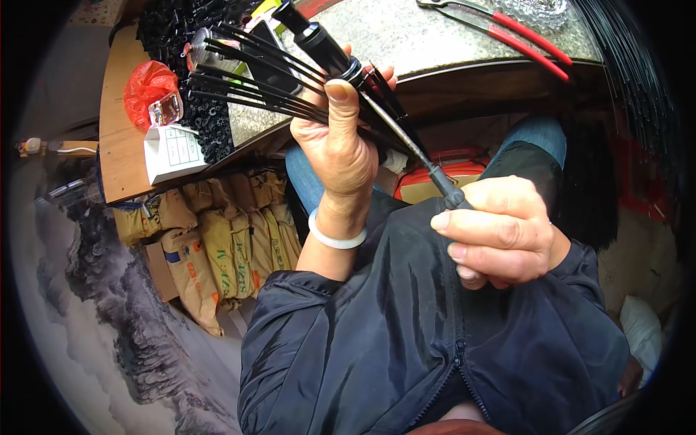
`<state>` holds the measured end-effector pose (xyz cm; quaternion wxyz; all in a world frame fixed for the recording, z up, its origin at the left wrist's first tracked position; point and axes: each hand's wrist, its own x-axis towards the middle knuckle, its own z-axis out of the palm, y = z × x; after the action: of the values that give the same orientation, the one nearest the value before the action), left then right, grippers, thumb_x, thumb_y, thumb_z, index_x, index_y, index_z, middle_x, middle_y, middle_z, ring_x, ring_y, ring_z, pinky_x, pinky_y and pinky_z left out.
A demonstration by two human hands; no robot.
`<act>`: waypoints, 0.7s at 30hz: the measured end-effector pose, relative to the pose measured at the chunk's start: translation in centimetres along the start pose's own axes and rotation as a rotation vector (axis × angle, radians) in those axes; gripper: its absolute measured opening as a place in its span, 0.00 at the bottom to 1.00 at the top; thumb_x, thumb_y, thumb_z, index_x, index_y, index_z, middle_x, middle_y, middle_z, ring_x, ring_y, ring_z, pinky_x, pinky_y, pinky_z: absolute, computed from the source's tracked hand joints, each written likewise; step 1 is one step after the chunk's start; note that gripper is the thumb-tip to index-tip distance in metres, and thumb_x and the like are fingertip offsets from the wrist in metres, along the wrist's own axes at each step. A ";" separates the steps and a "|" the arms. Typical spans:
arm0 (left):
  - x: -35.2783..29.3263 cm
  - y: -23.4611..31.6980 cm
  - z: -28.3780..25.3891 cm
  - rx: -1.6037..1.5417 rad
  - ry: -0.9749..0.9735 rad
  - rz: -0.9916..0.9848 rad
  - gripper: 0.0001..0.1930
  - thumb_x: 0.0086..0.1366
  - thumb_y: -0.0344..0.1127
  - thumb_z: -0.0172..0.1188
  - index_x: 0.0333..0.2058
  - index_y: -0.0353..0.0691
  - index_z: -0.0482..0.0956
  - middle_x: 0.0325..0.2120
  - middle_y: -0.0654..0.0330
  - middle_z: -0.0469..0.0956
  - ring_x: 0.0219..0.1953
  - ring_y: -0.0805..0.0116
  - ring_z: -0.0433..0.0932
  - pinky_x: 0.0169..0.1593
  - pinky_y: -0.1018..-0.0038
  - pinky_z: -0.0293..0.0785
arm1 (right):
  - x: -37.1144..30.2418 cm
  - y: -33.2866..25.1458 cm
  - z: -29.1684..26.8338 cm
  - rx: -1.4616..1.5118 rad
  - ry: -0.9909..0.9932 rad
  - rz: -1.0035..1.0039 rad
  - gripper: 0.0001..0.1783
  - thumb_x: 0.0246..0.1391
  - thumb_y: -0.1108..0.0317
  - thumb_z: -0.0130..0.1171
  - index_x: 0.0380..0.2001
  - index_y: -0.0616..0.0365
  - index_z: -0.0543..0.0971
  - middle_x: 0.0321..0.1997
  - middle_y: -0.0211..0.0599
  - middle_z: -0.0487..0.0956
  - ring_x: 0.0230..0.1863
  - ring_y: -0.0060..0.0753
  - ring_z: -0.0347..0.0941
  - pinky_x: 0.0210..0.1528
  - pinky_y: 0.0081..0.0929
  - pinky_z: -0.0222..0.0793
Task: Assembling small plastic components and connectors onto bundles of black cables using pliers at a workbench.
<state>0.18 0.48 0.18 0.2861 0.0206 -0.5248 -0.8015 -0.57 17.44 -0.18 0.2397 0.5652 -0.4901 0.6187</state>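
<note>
My left hand [337,148] is closed around a folding umbrella frame at the table's near edge, its thumb pressed against the lower end of a black cylindrical part [320,49]. Thin black ribs [264,100] fan out from this grip to the left. A narrow metal shaft [393,125] slants from the cylinder down to the right. At its lower end sits a dark grey knobbed piece [446,190], which my right hand [507,228] pinches between thumb and fingers above my lap. The palm side of my right hand is hidden.
Red-handled pliers [533,49] and a glass dish [535,10] lie on the speckled tabletop [435,36]. To the left are heaped small black parts [163,32], a red plastic bag [147,88] and a white box [174,154]. Black rods [631,72] hang at right; sacks [228,243] stand below.
</note>
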 end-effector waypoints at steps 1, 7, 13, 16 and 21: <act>0.0 -0.1 -0.1 0.016 -0.006 0.008 0.20 0.61 0.38 0.55 0.46 0.29 0.68 0.30 0.54 0.76 0.32 0.61 0.79 0.38 0.66 0.79 | -0.3 0.0 0.0 0.032 0.042 -0.026 0.08 0.47 0.71 0.57 0.20 0.63 0.73 0.24 0.46 0.77 0.19 0.33 0.73 0.21 0.25 0.72; -0.1 0.1 0.0 0.012 -0.017 -0.003 0.21 0.61 0.40 0.55 0.46 0.28 0.68 0.30 0.53 0.75 0.32 0.61 0.79 0.39 0.66 0.78 | 0.0 0.3 -0.5 0.131 0.114 0.003 0.07 0.47 0.74 0.55 0.21 0.67 0.71 0.26 0.57 0.75 0.19 0.33 0.72 0.22 0.24 0.70; -0.2 0.0 0.1 -0.012 -0.025 -0.009 0.21 0.61 0.40 0.55 0.46 0.28 0.67 0.30 0.53 0.76 0.32 0.61 0.79 0.39 0.67 0.79 | -0.2 0.4 -0.6 0.149 0.106 0.036 0.07 0.44 0.73 0.59 0.26 0.65 0.73 0.30 0.53 0.77 0.21 0.33 0.72 0.23 0.25 0.70; -0.2 0.0 0.1 0.020 -0.017 -0.009 0.21 0.61 0.40 0.55 0.46 0.28 0.68 0.30 0.53 0.76 0.33 0.62 0.79 0.39 0.67 0.79 | -0.1 0.7 -0.6 0.169 0.115 -0.010 0.06 0.45 0.76 0.55 0.23 0.69 0.71 0.27 0.57 0.75 0.20 0.33 0.72 0.22 0.23 0.70; -0.1 0.2 -0.1 0.064 -0.041 -0.024 0.23 0.61 0.43 0.53 0.48 0.30 0.65 0.31 0.54 0.75 0.35 0.62 0.78 0.40 0.67 0.78 | 0.0 0.8 -0.5 0.205 0.128 -0.004 0.06 0.45 0.76 0.55 0.23 0.69 0.71 0.27 0.57 0.76 0.19 0.34 0.72 0.22 0.23 0.70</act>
<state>0.41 0.38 0.25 0.2648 0.0199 -0.5557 -0.7879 -1.53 17.59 -0.39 0.2124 0.5470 -0.4069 0.7000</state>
